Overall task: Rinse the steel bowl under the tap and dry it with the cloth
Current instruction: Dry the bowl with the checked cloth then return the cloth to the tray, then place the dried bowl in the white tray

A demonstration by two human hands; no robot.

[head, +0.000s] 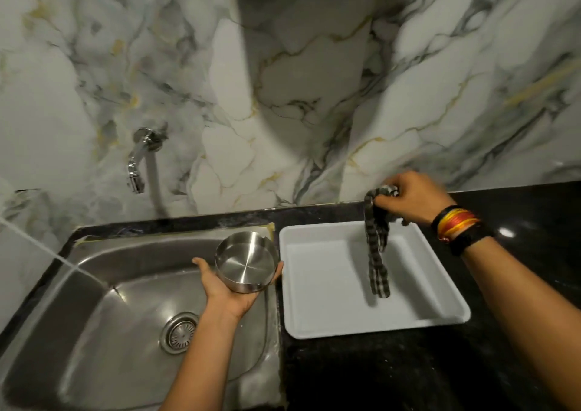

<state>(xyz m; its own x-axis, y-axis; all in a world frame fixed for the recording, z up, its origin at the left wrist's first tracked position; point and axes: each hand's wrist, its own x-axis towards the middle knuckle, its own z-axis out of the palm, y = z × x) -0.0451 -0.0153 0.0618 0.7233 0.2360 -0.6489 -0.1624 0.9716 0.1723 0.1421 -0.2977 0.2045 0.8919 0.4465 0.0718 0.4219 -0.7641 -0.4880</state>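
My left hand (224,294) cups a small round steel bowl (245,261) from below, tilted toward me, over the right side of the steel sink (103,300). My right hand (408,198) is raised above the white tray (440,319) and grips the top of a dark checked cloth (377,253), which hangs down in a long strip over the tray. A chrome tap (138,162) juts from the marble wall at the left; no water stream shows from it.
The sink drain (180,332) lies below the bowl. The black counter (361,376) surrounds the sink and tray. A marble-patterned wall (298,80) rises behind. Coloured threads and a dark band (459,225) circle my right wrist.
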